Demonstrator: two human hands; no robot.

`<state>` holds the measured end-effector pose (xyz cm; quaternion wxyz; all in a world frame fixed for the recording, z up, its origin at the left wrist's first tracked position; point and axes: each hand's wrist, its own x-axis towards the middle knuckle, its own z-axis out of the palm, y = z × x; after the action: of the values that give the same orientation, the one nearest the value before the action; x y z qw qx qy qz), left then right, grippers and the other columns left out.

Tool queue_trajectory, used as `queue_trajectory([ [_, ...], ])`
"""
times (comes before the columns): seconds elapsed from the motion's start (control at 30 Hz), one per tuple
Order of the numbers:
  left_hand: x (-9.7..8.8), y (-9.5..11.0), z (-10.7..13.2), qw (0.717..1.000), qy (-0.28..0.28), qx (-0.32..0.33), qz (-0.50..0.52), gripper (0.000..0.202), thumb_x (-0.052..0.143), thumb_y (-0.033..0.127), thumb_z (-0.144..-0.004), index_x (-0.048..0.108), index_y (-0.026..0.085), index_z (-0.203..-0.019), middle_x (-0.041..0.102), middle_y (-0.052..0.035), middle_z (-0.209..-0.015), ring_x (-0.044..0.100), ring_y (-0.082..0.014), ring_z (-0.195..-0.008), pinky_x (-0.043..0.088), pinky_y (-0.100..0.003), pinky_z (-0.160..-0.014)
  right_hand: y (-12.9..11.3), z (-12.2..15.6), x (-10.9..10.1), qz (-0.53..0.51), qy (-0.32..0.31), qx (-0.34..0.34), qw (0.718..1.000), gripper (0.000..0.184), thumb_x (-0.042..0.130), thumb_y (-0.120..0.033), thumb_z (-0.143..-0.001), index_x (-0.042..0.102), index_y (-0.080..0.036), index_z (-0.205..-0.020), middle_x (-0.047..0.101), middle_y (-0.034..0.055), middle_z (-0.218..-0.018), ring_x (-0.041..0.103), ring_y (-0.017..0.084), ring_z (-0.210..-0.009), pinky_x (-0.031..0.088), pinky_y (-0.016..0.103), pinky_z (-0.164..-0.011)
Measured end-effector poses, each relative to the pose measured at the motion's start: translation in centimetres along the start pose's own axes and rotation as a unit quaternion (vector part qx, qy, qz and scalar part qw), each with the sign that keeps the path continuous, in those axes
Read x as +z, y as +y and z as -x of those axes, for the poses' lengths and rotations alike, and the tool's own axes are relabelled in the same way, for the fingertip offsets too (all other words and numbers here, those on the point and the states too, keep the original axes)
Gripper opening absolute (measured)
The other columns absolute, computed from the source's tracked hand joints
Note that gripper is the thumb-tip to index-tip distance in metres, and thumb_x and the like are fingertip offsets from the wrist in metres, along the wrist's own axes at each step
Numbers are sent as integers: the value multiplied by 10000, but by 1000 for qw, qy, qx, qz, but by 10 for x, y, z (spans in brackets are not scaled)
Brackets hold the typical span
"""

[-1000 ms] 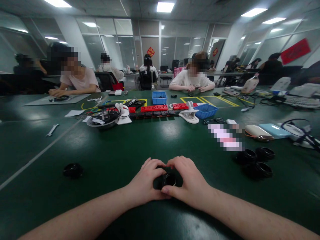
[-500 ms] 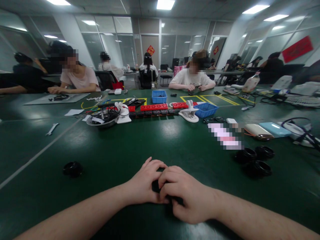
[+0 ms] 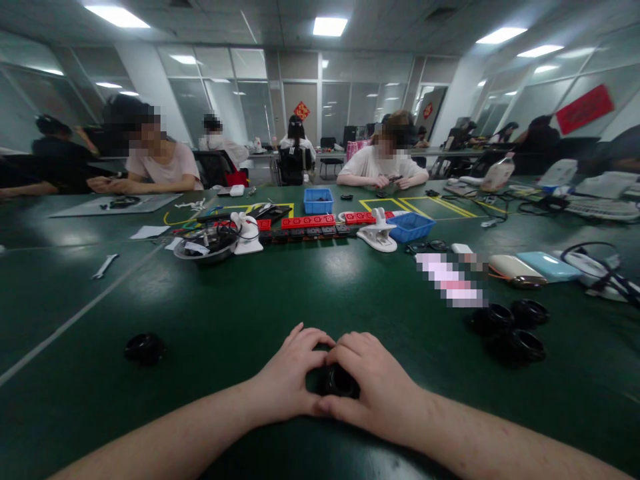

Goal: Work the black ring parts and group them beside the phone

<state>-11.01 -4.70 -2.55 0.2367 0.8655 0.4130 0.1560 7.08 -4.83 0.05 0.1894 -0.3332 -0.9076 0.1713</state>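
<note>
A black, round, hollow part (image 3: 341, 382) with a ring-like opening sits between my hands, low over the green table. My right hand (image 3: 383, 387) is curled round its far and right sides, with the thumb along the near side. My left hand (image 3: 285, 380) curves in from the left, its fingertips and thumb meeting the right hand's at the part's edges. A gap shows between the left palm and the part. Similar black round parts stand apart: one (image 3: 145, 349) to the left and a cluster (image 3: 520, 345) to the right.
Across the table runs a red and black power strip (image 3: 307, 222), between a metal bowl of cables (image 3: 207, 250) and a white clip stand (image 3: 379, 233). Two blue bins (image 3: 413, 228) stand behind. A wrench (image 3: 105, 266) lies left; a light blue case (image 3: 550, 265) lies right. Co-workers sit opposite.
My right hand's fingers have shifted and its thumb has moved up to the left thumb, so the part's round opening now shows. The view has tilted slightly upward.
</note>
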Motion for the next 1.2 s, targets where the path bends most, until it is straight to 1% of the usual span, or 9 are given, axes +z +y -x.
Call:
queue_trajectory([
  [0.2,-1,3,-1,1000,-6,8,-8,434,764,341,-574,633,269,-981,495,-32,-1141,434,-268,-1108,116,-535,-1047,0,-2,-13,-71,-70,-92,991,257,596,-188,-697,592,-143,-950,591,64,-943,508,186,-911,402,338,-832],
  [0.33,-1,5,-2,1000,-5,18,-18,364,746,426,-596,655,261,-907,506,-27,-1112,439,-271,-1095,127,-535,-1040,-1,-2,-17,-124,-107,-155,974,280,488,-57,-641,606,-141,-881,601,52,-932,524,158,-925,394,297,-871],
  [0.53,-1,3,-2,1000,-9,21,-19,406,742,474,-595,649,270,-933,516,-36,-1131,435,-263,-1108,126,-534,-1039,-2,-1,-10,-132,-69,-192,970,279,441,-73,-597,595,-147,-817,600,56,-917,532,159,-914,377,319,-899],
  [0.63,-1,2,-2,1000,-7,6,-10,620,775,431,-557,566,242,-1110,520,-62,-1143,439,-264,-1107,138,-524,-1043,-2,0,-10,-145,-3,-176,974,378,487,-144,-637,554,-139,-1009,573,79,-1043,492,192,-1007,324,379,-954],
  [0.73,-2,1,-1,1000,-20,2,-15,571,739,463,-601,578,245,-1103,509,-73,-1175,414,-278,-1140,119,-538,-1044,-3,0,-11,-125,52,-74,988,441,585,-342,-712,507,-133,-1093,546,106,-1066,487,218,-967,383,394,-861],
  [0.83,-2,-1,1,999,-28,3,-19,448,702,479,-642,624,274,-1033,501,-60,-1189,392,-291,-1161,102,-559,-1038,-4,0,-10,-64,46,6,997,546,672,-475,-640,542,-112,-1026,567,103,-949,501,227,-852,411,394,-762],
  [0.9,-2,0,1,1000,-23,5,-15,463,717,452,-630,614,280,-1048,506,-51,-1177,400,-285,-1153,102,-552,-1042,-5,0,-8,-31,18,21,999,414,679,-422,-652,582,-114,-910,579,87,-872,504,215,-795,410,388,-732],
  [1.0,-2,1,0,1000,-16,7,-10,452,749,389,-601,621,285,-1022,500,-38,-1172,404,-275,-1148,98,-537,-1050,-3,0,-7,-34,-15,-1,999,217,647,-267,-683,603,-116,-832,589,77,-838,512,200,-790,414,356,-726],
  [1.2,-3,4,-1,1000,-13,13,-14,338,759,378,-587,653,272,-890,497,-19,-1141,421,-265,-1118,109,-537,-1044,-2,-2,-12,-105,-46,-141,983,253,514,-82,-621,622,-125,-845,611,66,-867,532,175,-854,408,316,-830],
])
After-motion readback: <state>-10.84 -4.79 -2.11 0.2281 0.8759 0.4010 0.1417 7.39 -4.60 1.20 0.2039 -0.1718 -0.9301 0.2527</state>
